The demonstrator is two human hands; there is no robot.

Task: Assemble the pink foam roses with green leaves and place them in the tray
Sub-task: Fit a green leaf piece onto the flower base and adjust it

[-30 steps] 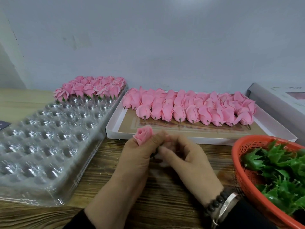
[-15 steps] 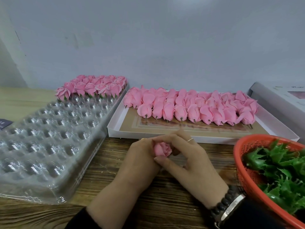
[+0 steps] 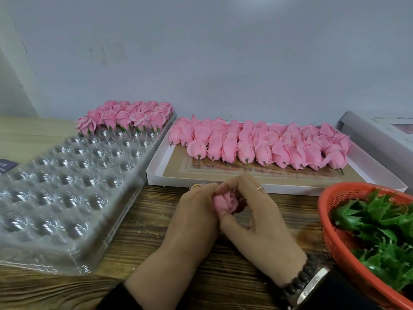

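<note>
Rose (image 3: 224, 202) sits pinched between both hands' fingers (image 3: 234, 183), seemingly.

Both hands are brought together at the middle, fingertips meeting. The left hand (image 3: 194, 218) is curled, its fingers pinching; the right hand (image 3: 257, 222) is arched opposite it, thumb and forefinger closed in a pinch.

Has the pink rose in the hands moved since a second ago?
Yes. The rose has come down toward the person, away from the white box edge it overlapped, and now sits cupped between both hands.
</note>
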